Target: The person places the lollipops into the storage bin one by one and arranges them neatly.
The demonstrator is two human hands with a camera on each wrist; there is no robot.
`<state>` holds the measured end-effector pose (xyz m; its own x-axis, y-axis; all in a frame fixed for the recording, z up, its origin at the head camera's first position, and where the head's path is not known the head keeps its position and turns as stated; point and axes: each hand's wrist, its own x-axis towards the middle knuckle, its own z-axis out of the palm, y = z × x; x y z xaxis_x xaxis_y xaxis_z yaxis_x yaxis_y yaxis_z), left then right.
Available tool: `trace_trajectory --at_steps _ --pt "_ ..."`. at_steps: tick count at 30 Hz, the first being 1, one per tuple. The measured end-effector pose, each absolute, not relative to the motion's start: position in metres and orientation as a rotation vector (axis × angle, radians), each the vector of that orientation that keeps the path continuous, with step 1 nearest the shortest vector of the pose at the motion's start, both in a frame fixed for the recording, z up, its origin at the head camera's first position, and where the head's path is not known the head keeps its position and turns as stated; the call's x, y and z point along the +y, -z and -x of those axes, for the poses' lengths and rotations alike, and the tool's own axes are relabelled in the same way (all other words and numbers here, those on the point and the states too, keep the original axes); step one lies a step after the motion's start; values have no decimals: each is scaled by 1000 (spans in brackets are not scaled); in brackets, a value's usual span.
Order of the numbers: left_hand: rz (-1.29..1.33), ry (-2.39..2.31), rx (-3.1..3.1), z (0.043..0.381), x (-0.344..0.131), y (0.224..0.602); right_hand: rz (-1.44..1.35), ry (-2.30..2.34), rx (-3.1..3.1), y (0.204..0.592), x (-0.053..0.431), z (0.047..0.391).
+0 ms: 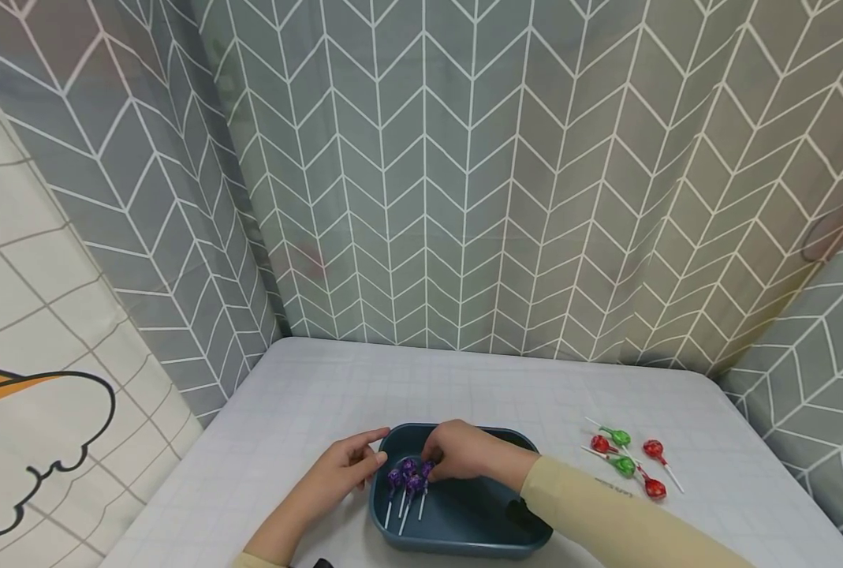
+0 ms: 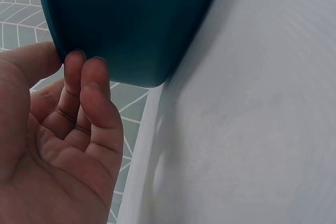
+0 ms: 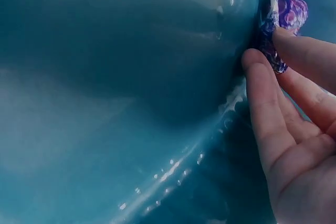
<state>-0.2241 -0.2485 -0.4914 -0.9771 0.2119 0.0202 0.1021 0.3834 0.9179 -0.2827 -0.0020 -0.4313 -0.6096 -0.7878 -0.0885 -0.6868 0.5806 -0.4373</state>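
Note:
A dark blue plastic bin [image 1: 464,546] with rounded corners sits near the front of the table. My left hand [image 1: 336,477] grips its left rim, the thumb on the edge and the fingertips against the outer wall [image 2: 142,35]. Inside, at the left end, several purple-wrapped lollipops [image 1: 410,481] lie together with their white sticks toward me. My right hand [image 1: 464,451] reaches into the bin and pinches a purple lollipop [image 3: 273,59] by its wrapped head, beside the others. In the right wrist view, thumb and fingertips meet at the shiny wrapper.
Right of the bin, red lollipops [image 1: 654,450] and green lollipops [image 1: 620,436] lie loosely grouped on the white tablecloth [image 1: 322,386]. A patterned grey curtain [image 1: 449,197] hangs behind the table. A small black object [image 1: 323,563] shows at the bottom edge.

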Motion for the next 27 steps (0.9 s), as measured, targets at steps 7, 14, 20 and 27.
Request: trace_trajectory --at_steps 7,14,20,27 --pt "-300 -1677 2528 222 -247 488 1216 484 2579 434 -4 281" --pt "-315 -1680 2521 221 -247 485 1214 486 2578 434 -4 281" --pt "-322 -1673 2523 221 -247 484 1219 496 2568 435 -4 282" --pt "-321 -1646 2535 222 -247 485 1203 484 2578 436 -2 282"
